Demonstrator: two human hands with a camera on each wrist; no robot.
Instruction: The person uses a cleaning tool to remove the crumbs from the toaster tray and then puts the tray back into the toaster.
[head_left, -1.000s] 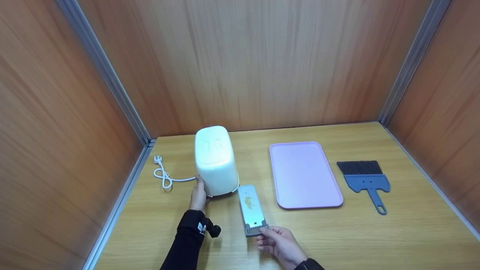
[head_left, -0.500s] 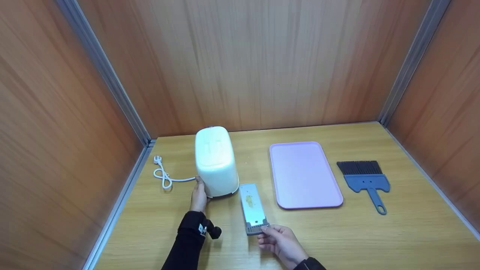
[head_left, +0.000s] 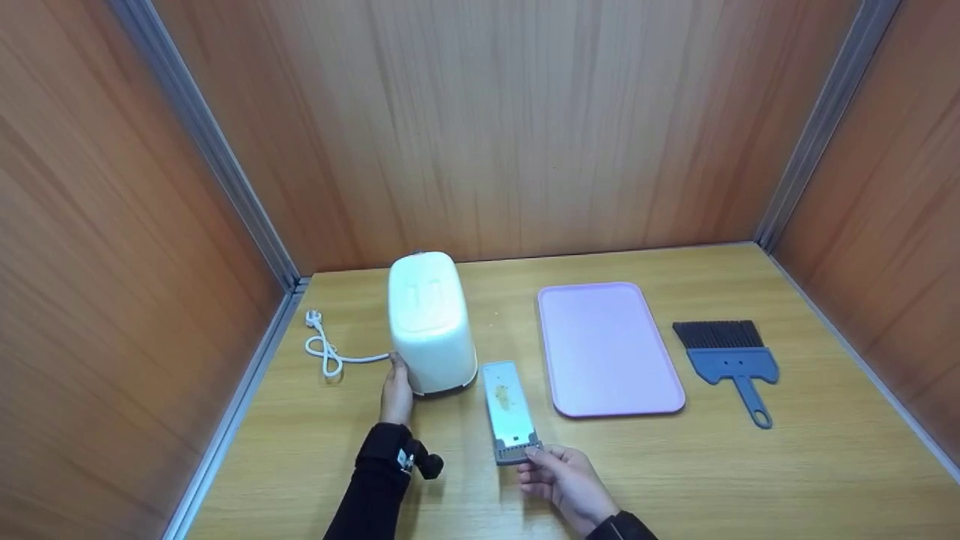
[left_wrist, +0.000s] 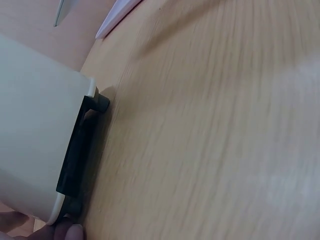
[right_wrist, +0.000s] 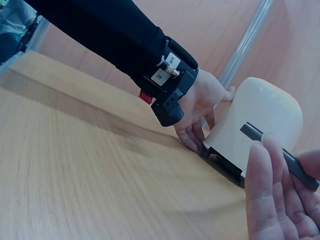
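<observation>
A white toaster [head_left: 431, 322] stands on the table, its near end toward me. My left hand [head_left: 396, 394] grips the lower left of that end; in the right wrist view the left thumb lies on the toaster's side and the fingers are at its bottom edge. A dark slot [left_wrist: 75, 150] shows at the base in the left wrist view. Out in front of the toaster, my right hand [head_left: 566, 480] pinches the grey end of a crumb tray [head_left: 501, 382] between thumb and fingers. Yellowish-brown crumbs [head_left: 502, 397] lie on the tray's pale surface.
A pink tray [head_left: 607, 349] lies right of the toaster. Farther right is a blue brush [head_left: 733, 365] with dark bristles. The toaster's white cord [head_left: 326, 352] and plug lie to the left. Wooden panels [head_left: 480, 135] enclose the table at the back and both sides.
My right hand has shifted the crumb tray slightly away from me and to the right. The left hand and the toaster have stayed in place.
</observation>
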